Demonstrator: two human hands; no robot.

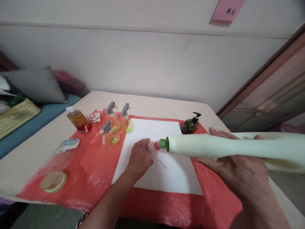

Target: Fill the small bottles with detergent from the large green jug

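Nearest the camera, a large pale green bottle (pixel 250 147) lies roughly level, its base cut off by the right edge. Your right hand (pixel 238 168) cradles it from below, grip partly curled, thumb on the near side and fingers on the far side. Your left hand (pixel 141 159) has its grip closed around a small clear bottle (pixel 152 150), whose red-ringed neck (pixel 157 145) faces the large bottle's green spout (pixel 164 143) above a white cloth (pixel 157 178).

Judged from this position, you are at the pouring step, lining spout up with neck. Your next move calls for a steady left grip and a slow, controlled tilt from the right; misalignment risks spillage onto the cloth.

Further out, the cloth lies on a red sheet (pixel 95 165) over the surface (pixel 152 103). Three spray bottles (pixel 113 123) stand about the cloth's far left corner; a dark green pump bottle (pixel 190 126) stands at its far right.

Not verifiable: whether spout and neck touch, or whether liquid runs. Your fingers hide much of the small bottle, so its support is unconfirmed.
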